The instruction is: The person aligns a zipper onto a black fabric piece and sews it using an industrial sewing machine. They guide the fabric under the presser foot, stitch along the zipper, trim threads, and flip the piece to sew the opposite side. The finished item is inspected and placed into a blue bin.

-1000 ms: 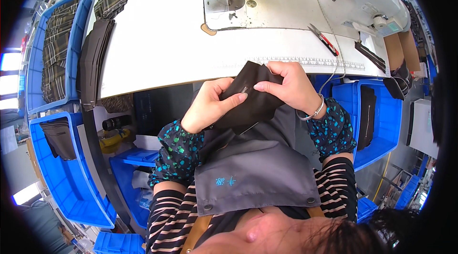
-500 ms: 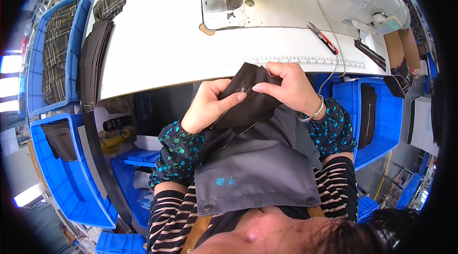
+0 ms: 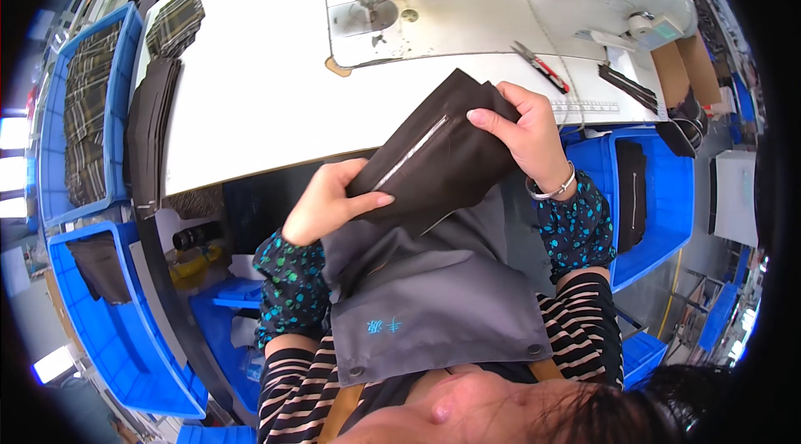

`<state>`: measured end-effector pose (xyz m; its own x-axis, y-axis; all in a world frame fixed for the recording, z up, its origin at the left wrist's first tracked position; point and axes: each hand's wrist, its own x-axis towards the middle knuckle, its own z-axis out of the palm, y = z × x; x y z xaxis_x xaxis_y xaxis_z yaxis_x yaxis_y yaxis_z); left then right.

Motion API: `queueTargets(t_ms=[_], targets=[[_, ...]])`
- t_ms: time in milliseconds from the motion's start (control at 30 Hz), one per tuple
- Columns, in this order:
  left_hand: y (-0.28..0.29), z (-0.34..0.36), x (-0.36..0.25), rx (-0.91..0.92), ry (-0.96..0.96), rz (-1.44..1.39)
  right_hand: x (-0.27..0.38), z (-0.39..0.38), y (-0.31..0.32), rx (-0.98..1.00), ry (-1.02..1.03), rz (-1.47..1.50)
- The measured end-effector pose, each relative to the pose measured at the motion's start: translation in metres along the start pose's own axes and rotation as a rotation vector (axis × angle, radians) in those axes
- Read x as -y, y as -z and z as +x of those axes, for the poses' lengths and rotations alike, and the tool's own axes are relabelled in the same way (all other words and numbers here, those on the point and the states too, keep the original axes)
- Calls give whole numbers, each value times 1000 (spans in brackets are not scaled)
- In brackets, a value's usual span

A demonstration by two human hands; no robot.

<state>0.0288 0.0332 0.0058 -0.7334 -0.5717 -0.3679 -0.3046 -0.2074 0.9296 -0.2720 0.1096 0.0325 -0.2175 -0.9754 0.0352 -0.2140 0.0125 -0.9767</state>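
Between my hands a dark brown fabric piece (image 3: 455, 164) is stretched out above my lap, at the table's front edge. A silver zipper (image 3: 413, 150) runs slantwise across its upper face. My left hand (image 3: 329, 200) pinches the lower left end, thumb on top near the zipper's lower end. My right hand (image 3: 527, 131) grips the upper right edge, thumb on top and fingers behind the cloth. The fingers under the fabric are partly hidden.
A sewing machine (image 3: 380, 2) stands on the white table (image 3: 242, 68). Red-handled thread snips (image 3: 542, 68) lie right of it. Dark fabric pieces (image 3: 152, 127) hang over the left edge, beside a blue bin (image 3: 129, 52) of plaid cloth. Another blue bin (image 3: 667, 194) is at right.
My hands have moved apart, spreading the fabric so that the zipper's length shows. The left hand went left and down, the right slightly right. The whole view has shifted a little.
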Motion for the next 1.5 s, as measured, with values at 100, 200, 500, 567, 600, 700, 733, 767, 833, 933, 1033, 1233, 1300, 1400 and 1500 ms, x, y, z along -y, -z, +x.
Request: queueTargets(t_ms=[100, 200, 500, 567, 600, 700, 733, 767, 833, 933, 1033, 1233, 1300, 1400, 1500], targets=[[13, -8, 8, -127, -25, 35, -4, -1, 10, -57, 2, 47], [17, -6, -7, -315, -85, 139, -15, -7, 16, -106, 18, -6], [47, 38, 3, -859, -344, 726, -33, -3, 12, -160, 91, -284], [42, 40, 6, -874, -346, 720, -33, -3, 12, -197, 114, -301], [39, 40, 8, -887, -333, 714, -35, -3, 14, -185, 79, -340], [40, 39, 13, -907, -368, 717, -33, 1, 15, -257, 172, -576], [40, 40, 13, -910, -391, 722, -27, 4, 10, -358, 331, -729], [40, 40, 11, -900, -385, 725, -24, 5, 7, -457, 493, -880], [38, 39, 5, -879, -372, 730, -28, 0, 1, -267, 500, -907], [36, 44, 4, -862, -395, 688, -30, -16, -30, 140, 561, -1002], [37, 40, 3, -857, -364, 706, -40, -27, -30, 160, 526, -1125], [38, 36, 6, -874, -382, 761, -34, -14, 30, -210, 476, -1199], [34, 38, 6, -896, -483, 779, -19, -7, 22, -175, 556, -1098], [34, 42, 22, -915, -656, 856, -1, 5, -11, -52, 642, -901], [44, 25, 29, -931, -804, 845, -15, 27, -60, 88, 706, -799]])
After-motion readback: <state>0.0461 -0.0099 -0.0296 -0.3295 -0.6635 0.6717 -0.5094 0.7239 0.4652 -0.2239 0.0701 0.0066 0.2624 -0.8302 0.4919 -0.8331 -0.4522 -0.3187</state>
